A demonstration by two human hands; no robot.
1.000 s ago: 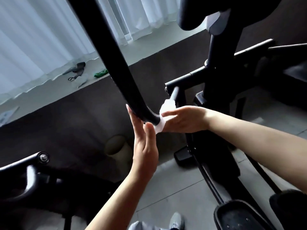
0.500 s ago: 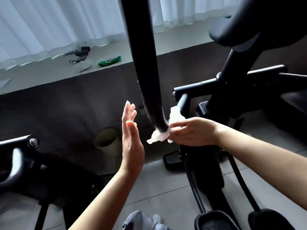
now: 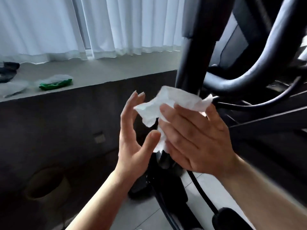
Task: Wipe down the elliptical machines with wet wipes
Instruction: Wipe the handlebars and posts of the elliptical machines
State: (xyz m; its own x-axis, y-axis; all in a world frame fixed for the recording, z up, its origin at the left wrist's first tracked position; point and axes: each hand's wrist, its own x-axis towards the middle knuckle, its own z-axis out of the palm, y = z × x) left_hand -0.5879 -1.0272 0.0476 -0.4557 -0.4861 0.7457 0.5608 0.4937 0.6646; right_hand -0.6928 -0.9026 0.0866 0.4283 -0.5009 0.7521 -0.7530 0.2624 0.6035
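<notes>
A crumpled white wet wipe [image 3: 174, 100] is held in front of the elliptical's black upright post [image 3: 194, 63]. My right hand [image 3: 196, 138] holds it from the right, back of the hand toward me, fingers laid over the wipe and thumb hidden. My left hand [image 3: 132, 143] is raised just left of the wipe, palm facing it, fingers straight, thumb close to the wipe's lower edge. A curved black handlebar [image 3: 249, 77] loops behind my right hand. The wipe is off the post's surface.
A grey window sill [image 3: 116, 72] runs behind under white curtains, with a green packet [image 3: 55, 83] and dark items [image 3: 8, 70] on it. A round bin [image 3: 46, 185] stands on the floor at lower left. A black pedal [image 3: 227, 216] sits at lower right.
The view has moved closer and higher. My right hand has lifted the wipe off the lower end of the black bar. My left hand has come nearer to the wipe.
</notes>
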